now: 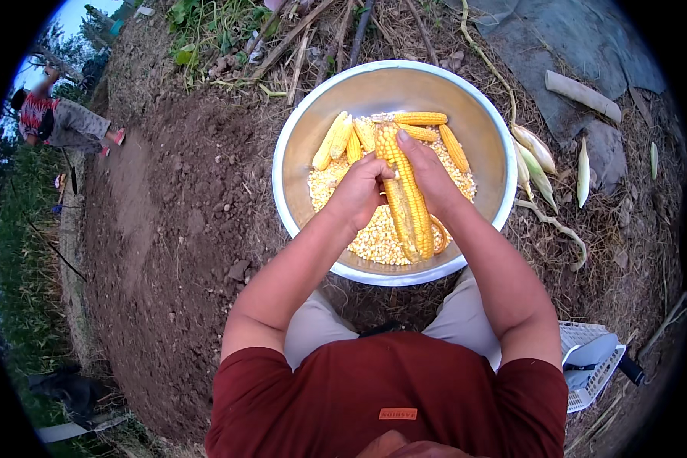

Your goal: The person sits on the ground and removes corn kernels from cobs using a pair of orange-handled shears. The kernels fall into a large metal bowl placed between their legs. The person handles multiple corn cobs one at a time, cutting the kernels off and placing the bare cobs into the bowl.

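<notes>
Both my hands are on a large yellow ear of corn [417, 220] above a wide metal basin [495, 143]. My left hand [362, 192] has its fingers at the ear's left side, beside a strip of bare cob. My right hand [426, 166] wraps the upper right side, thumb along the kernels. Loose kernels [378, 240] cover the basin's bottom. Several more ears lie toward its far side, among them one at the left [326, 149] and one at the right [454, 149]. An orange ring-shaped thing [442, 235] shows partly behind the held ear.
Corn ears in pale husks [535, 166] and a pale pipe piece [583, 96] lie right of the basin, near a grey sheet [572, 40]. A white plastic basket [592, 395] stands at lower right. Sticks [295, 46] lie beyond the basin. A person [63, 117] is at far left on bare soil.
</notes>
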`<state>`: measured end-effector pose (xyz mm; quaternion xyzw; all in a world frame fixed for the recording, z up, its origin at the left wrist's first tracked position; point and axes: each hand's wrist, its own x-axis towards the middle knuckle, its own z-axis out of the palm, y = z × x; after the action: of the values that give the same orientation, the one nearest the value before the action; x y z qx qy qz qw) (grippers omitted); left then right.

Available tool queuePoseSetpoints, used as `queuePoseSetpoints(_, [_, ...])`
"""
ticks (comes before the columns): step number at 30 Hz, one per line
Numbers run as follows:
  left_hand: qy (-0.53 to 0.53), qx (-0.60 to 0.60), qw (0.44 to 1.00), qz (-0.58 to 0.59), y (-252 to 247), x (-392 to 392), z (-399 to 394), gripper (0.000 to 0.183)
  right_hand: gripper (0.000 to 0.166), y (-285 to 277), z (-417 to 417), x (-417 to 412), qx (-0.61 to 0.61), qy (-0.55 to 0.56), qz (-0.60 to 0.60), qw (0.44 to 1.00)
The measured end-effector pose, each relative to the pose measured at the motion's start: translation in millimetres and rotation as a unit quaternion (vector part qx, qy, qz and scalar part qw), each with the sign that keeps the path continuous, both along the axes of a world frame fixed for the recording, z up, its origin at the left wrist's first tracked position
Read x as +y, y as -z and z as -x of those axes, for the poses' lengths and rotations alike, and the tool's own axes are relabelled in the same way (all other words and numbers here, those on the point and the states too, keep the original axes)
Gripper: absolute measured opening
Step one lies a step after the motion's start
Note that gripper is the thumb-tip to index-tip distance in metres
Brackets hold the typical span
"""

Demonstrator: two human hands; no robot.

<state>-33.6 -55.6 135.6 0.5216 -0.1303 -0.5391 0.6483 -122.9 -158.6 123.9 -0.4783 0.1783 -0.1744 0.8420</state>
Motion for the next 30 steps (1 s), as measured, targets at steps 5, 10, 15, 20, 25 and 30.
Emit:
queuePoseSetpoints(5, [0.022, 0.029, 0.999, 0.019, -6, 7, -5, 0.032, 0.049, -5, 1, 1, -0.002, -0.015, -0.029, 0.999])
queuePoseSetpoints(10, [0.011, -0.024, 1.0, 0.011, -10, 4, 3, 0.039, 0.05, -3, -1, 3, -0.012, 0.0, -0.032, 0.999])
queuePoseSetpoints(15, [0.037, -0.041, 0.998, 0.019, 0, 7, 0, 0.041, 0.05, -7, 3, 3, -0.001, -0.017, -0.03, 0.999])
queuePoseSetpoints(20, [0.05, 0.011, 0.999, -0.019, -2, 5, -5, 0.031, 0.049, -3, 5, -1, 0.01, -0.021, -0.044, 0.999])
queuePoseSetpoints(25, [0.04, 0.056, 0.997, -0.028, -3, 6, -2, 0.029, 0.048, -1, 6, 0, 0.026, -0.036, -0.045, 0.998])
queuePoseSetpoints(30, [0.026, -0.038, 0.998, -0.05, 3, 9, 13, 0.038, 0.048, 5, 5, 2, 0.028, -0.042, 0.07, 0.996])
